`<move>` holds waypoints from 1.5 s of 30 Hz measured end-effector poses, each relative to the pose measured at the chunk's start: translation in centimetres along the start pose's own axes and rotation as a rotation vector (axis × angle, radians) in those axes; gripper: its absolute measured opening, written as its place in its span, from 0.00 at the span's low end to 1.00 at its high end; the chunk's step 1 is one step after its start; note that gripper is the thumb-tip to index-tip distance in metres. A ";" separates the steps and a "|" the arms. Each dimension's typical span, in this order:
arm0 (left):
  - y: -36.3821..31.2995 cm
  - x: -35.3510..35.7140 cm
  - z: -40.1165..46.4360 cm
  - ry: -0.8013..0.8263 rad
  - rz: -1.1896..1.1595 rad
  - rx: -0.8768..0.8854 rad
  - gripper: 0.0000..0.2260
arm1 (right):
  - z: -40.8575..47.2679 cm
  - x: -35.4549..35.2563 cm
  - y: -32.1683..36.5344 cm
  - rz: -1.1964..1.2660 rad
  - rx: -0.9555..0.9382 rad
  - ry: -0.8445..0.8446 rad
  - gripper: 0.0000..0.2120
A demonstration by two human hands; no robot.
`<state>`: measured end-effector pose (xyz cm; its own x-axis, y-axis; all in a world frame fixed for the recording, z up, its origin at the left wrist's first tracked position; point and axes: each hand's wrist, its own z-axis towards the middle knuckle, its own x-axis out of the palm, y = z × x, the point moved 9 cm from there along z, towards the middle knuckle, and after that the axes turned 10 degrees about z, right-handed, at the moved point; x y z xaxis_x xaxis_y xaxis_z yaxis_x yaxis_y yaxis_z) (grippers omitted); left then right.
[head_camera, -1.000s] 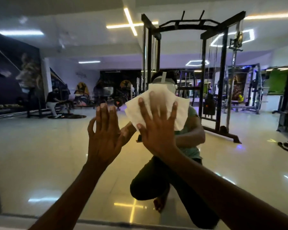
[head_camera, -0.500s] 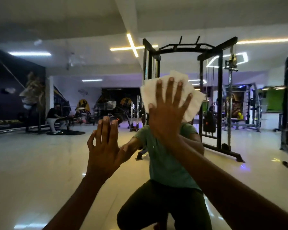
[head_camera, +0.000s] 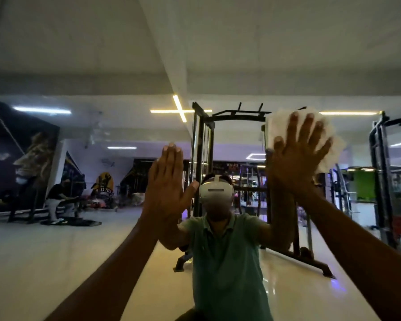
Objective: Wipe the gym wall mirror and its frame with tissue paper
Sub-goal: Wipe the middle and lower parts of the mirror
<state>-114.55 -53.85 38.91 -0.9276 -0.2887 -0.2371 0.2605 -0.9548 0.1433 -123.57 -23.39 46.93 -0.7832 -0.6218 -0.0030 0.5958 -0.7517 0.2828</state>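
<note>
— Up and to the right goes the right hand (head_camera: 296, 156) since a second ago, carrying the tissue paper (head_camera: 329, 137) from centre frame to the upper right of the mirror (head_camera: 102, 239).

— And its fingers (head_camera: 308, 128)?

— Spread wide and straight, pressing the crumpled white sheet flat on the smooth glass.

— The left hand (head_camera: 167, 188)?

— Higher than before, palm flat on the mirror at centre, fingers straight and pressed together. A black steel rack (head_camera: 204, 158) and glossy floor (head_camera: 33, 262) show in the reflection.

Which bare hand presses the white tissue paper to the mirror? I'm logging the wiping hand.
The right hand, fingers spread flat over the white tissue paper. The left hand rests bare on the mirror, fingers together.
</note>
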 end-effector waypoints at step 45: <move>19.8 0.9 -4.8 0.147 0.214 -0.039 0.37 | -8.0 12.8 30.3 0.057 -0.568 0.128 0.35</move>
<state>-108.97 -73.37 36.87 -0.8023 -0.4889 -0.3426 0.4595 -0.8721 0.1685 -114.13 -55.85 47.82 -0.7403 -0.6598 -0.1292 0.6662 -0.6941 -0.2727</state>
